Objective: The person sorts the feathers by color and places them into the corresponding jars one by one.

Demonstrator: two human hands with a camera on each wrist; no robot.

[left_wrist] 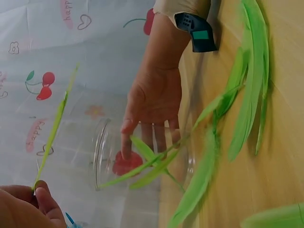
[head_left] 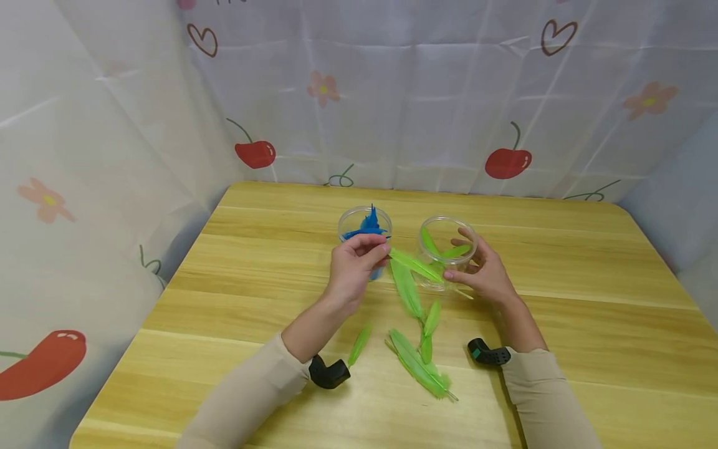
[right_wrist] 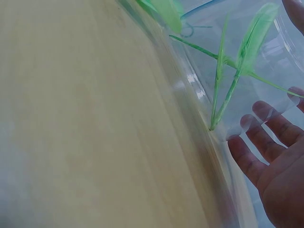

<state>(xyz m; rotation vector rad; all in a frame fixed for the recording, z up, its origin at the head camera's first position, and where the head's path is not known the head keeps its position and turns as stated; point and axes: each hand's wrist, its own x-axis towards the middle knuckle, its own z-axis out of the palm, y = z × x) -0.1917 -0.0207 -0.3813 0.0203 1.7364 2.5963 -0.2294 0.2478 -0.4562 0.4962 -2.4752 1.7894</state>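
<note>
Head view: left hand (head_left: 353, 265) is pinching a long light-green feather (head_left: 414, 264) by its quill, carrying it toward the clear round plastic jar (head_left: 447, 252), w/ right hand (head_left: 483, 269) cupping that jar, fingers curved round its wall. A second clear jar of blue feathers (head_left: 366, 229) is standing just beside; loose green feathers (head_left: 417, 358) are lying on the wooden tabletop (head_left: 589, 312).

Left wrist view: fingertips (left_wrist: 40, 192) are clamping the quill tip.

Right wrist view: fingers (right_wrist: 259, 137) are resting vs jar wall.

Step, I'd judge: mid-sort. Next needs the tip angled over the rim, then release.
</note>
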